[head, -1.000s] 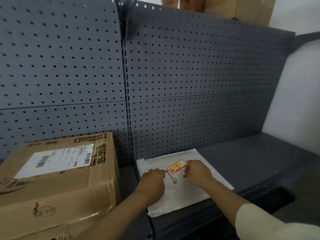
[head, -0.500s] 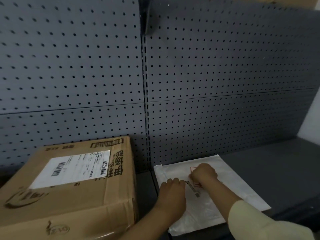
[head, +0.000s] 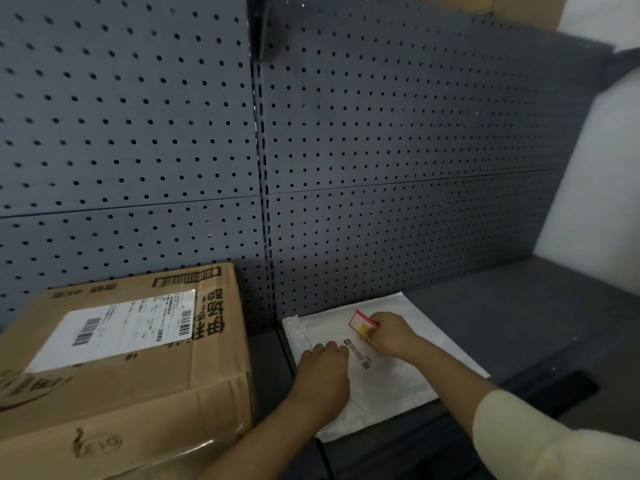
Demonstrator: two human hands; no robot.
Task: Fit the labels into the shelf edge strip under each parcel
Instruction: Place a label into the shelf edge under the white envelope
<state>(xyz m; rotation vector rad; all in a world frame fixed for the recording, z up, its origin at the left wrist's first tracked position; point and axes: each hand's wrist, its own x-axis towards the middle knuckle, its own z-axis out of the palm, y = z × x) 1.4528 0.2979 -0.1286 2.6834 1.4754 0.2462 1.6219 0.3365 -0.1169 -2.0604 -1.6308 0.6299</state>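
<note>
A flat white mailer parcel lies on the dark grey shelf, right of the upright post. My left hand rests knuckles-up on the mailer's left part, fingers curled, pressing it down. My right hand pinches a small red, white and yellow label just above the mailer's top, tilted up at its far edge. A brown cardboard box with a white barcode sticker sits on the shelf to the left. The shelf's front edge strip is mostly out of view below.
Grey perforated back panels rise behind the shelf, split by a slotted upright. A white wall closes the right side. Cardboard boxes sit on a shelf above. Bare shelf surface lies to the right of the mailer.
My right hand has lifted the label off the mailer's surface and tilted it up; earlier both hands worked at it flat on the mailer. The camera view swung left, then back right.
</note>
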